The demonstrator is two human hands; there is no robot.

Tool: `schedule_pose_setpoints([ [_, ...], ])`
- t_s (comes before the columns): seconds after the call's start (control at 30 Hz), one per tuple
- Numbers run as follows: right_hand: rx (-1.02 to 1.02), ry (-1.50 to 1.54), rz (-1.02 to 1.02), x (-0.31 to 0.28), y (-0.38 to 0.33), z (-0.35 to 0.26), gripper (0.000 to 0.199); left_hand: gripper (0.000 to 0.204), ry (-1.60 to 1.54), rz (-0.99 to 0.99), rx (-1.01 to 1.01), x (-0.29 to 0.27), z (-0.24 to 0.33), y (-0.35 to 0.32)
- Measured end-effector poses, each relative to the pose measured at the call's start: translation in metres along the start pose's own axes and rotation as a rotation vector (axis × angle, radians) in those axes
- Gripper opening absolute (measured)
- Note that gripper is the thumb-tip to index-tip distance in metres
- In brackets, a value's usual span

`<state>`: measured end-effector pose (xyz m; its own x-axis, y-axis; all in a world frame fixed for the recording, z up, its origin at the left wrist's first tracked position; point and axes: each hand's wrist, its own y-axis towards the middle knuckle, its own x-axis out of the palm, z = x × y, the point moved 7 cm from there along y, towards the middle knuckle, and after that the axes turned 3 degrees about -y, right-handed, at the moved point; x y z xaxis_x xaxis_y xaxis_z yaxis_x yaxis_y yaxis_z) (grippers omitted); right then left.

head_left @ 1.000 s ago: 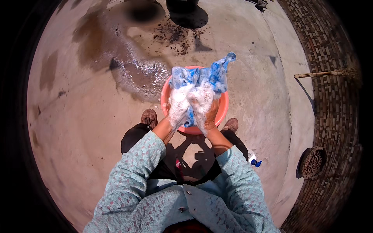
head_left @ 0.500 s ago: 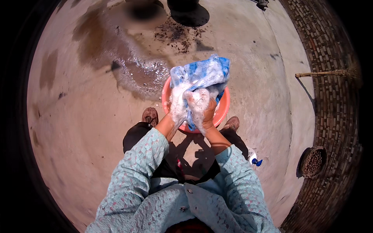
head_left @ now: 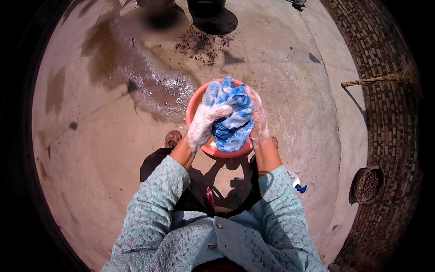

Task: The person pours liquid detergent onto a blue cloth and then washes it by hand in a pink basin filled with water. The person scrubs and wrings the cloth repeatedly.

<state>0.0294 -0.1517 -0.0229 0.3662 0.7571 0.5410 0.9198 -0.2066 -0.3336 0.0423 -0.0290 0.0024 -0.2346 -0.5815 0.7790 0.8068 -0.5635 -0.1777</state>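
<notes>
Two hands are working one blue cloth (head_left: 232, 119) over the orange basin (head_left: 194, 109). Starting at the left, our left hand (head_left: 206, 123), white with suds, is closing its fingers over the top of the bundle. Our right hand (head_left: 259, 119) is pressing flat against its right side, fingers extended, not visibly gripping. We are judging that rubbing goes best while keeping the bundle above the basin, so lather is dripping inside rather than onto the wet concrete floor (head_left: 136, 81).
</notes>
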Motion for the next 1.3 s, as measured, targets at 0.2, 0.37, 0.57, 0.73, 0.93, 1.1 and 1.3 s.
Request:
schedule_pose_setpoints([
  [0.2,-0.320,-0.042,0.240,-0.006,-0.020,-0.035,0.018,0.045,-0.224,0.248,0.039,-0.036,-0.016,0.009],
  [0.37,-1.080,-1.188,-0.123,0.056,-0.079,-0.019,0.029,0.046,-0.545,-0.019,-0.278,-0.017,-0.031,0.011],
  [0.57,-0.988,-1.159,0.057,0.009,-0.040,-0.002,0.036,0.037,-0.142,0.100,0.101,-0.017,-0.020,0.005],
  [0.73,-0.324,-0.115,0.282,-0.022,0.003,0.027,0.040,0.036,0.059,0.206,0.153,-0.013,-0.011,0.001],
  [0.93,-0.304,-0.326,0.042,0.038,-0.049,0.014,0.059,0.018,-0.108,0.293,0.183,-0.067,-0.014,0.005],
  [1.1,-0.294,-0.184,0.027,-0.011,-0.023,0.010,0.045,0.019,-0.164,0.358,-0.060,-0.011,-0.043,-0.011],
  [1.3,-0.397,-0.475,0.056,-0.012,-0.020,0.003,0.029,0.027,0.045,0.227,0.118,-0.029,-0.042,0.006],
])
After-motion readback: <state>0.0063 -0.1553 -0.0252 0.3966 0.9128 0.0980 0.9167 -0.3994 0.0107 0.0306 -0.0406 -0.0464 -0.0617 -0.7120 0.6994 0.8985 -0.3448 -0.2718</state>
